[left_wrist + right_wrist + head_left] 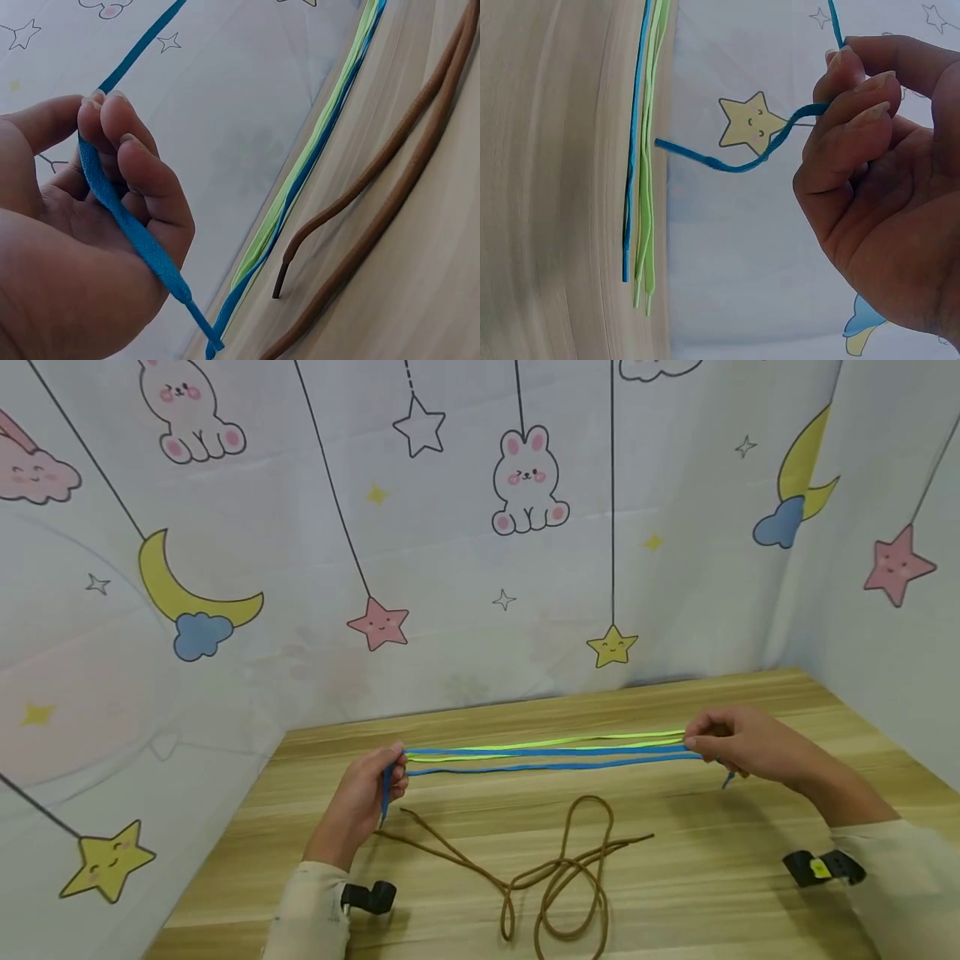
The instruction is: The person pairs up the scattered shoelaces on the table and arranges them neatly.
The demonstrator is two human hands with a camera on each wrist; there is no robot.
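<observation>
A flat blue shoelace (pixel 547 752) is stretched nearly level between both hands above the table. My left hand (pixel 369 787) pinches it near one end between thumb and fingertips. From that pinch, its tail (pixel 139 232) crosses the palm and hangs down to a narrow tip. At the other end, my right hand (pixel 757 747) pinches the lace, and a short curved tail (pixel 739 168) sticks out beside the curled fingers. On the table beneath lie a second blue shoelace (pixel 630 180) and green shoelaces (pixel 646 225), side by side and fairly straight.
A brown round cord (pixel 379 161) lies in loose loops on the wooden table (pixel 690 893), nearer to me than the laces. Behind the table hangs a white cloth (pixel 450 560) printed with stars, moons and rabbits. Black cameras (pixel 369 897) are strapped at both wrists.
</observation>
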